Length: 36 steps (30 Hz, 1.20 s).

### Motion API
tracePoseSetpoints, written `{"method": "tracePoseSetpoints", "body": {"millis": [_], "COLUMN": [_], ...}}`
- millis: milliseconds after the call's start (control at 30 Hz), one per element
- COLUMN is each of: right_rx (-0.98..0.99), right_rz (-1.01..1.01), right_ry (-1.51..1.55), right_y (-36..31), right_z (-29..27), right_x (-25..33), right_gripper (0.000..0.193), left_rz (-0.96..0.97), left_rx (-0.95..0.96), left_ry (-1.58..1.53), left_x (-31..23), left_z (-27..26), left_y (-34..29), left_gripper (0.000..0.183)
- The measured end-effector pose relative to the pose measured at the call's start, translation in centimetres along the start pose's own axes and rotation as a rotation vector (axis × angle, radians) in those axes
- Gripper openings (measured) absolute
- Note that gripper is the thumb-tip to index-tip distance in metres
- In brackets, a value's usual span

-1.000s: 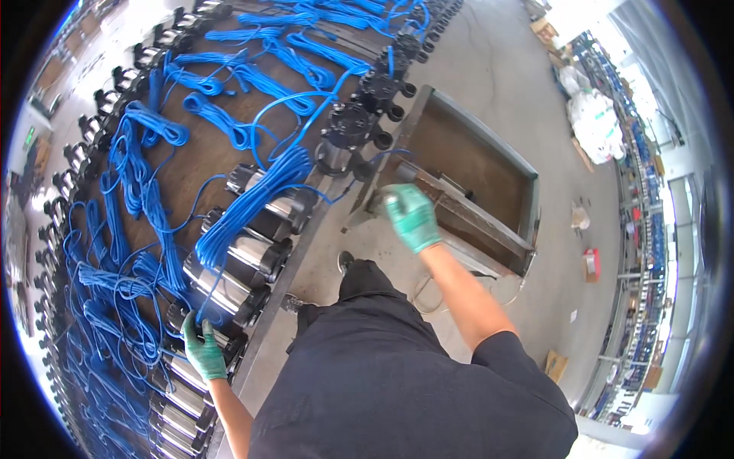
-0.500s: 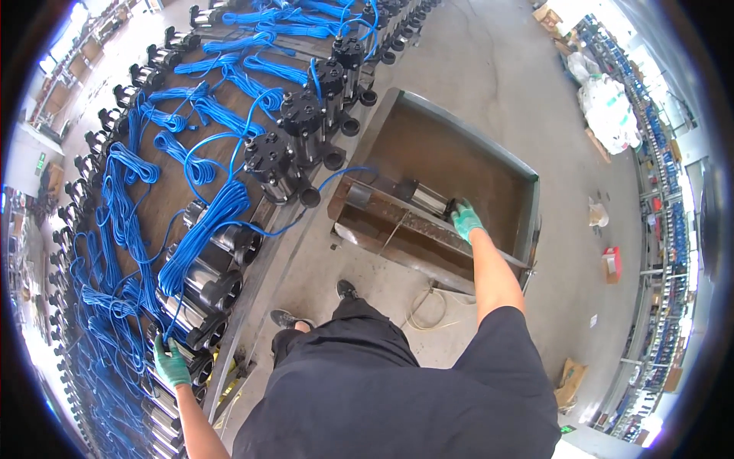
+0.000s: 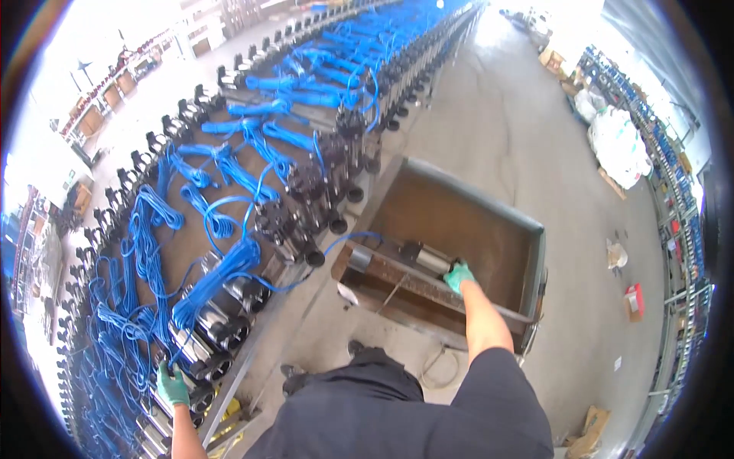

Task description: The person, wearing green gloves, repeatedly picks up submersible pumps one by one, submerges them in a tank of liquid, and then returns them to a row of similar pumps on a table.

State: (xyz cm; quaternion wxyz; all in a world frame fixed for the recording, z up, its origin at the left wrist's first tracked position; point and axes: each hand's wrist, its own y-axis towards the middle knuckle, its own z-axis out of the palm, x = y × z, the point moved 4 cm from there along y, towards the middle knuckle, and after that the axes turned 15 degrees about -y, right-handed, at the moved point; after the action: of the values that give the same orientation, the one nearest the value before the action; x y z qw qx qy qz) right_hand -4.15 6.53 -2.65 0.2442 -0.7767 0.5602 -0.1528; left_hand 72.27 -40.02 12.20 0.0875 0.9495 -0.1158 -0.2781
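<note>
My right hand (image 3: 459,277), in a green glove, is closed round the dark end of a steel pump (image 3: 433,260). The pump lies on its side in a metal tank (image 3: 541,268) of brownish water, behind a rusty crossbar (image 3: 409,280). A blue cable (image 3: 348,239) runs from its other end toward the bench. At lower left my left hand (image 3: 173,385), also gloved in green, has its fingers curled at the black end of another pump (image 3: 162,359) lying on the bench. Coiled blue cables (image 3: 218,281) rest over the pumps beside it.
Several upright pumps (image 3: 279,229) line the near edge of the bench, left of the tank. A pale hose (image 3: 440,369) lies on the floor below the tank. To the right are a red box (image 3: 634,301), white bags (image 3: 618,145) and shelving (image 3: 679,306).
The view has tilted up, so the bench and tank sit lower in the picture. Both hands stay at the same pumps.
</note>
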Motion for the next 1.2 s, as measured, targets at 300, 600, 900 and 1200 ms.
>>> {"method": "tracePoseSetpoints", "body": {"millis": [300, 600, 900, 1200], "right_rx": [0.018, -0.017, -0.165, -0.103], "right_rz": [-0.219, -0.112, -0.529, -0.524], "right_ry": [-0.361, -0.267, -0.895, -1.140], "right_y": [-0.5, 3.4, 4.5, 10.8], "right_z": [-0.8, 2.4, 2.6, 5.0], "right_x": [1.1, -1.1, 3.0, -3.4], "right_gripper": [0.063, 0.057, 0.032, 0.032], "left_rz": [-0.010, -0.003, -0.139, -0.093], "left_rx": [-0.058, -0.044, 0.028, 0.086], "left_ry": [-0.043, 0.016, 0.103, 0.132], "left_x": [-1.3, -2.2, -3.3, -4.8], "left_z": [-0.5, -0.1, -3.1, -2.6], "left_y": [-0.3, 0.1, -2.6, -1.4], "left_gripper": [0.031, 0.033, 0.052, 0.043]}}
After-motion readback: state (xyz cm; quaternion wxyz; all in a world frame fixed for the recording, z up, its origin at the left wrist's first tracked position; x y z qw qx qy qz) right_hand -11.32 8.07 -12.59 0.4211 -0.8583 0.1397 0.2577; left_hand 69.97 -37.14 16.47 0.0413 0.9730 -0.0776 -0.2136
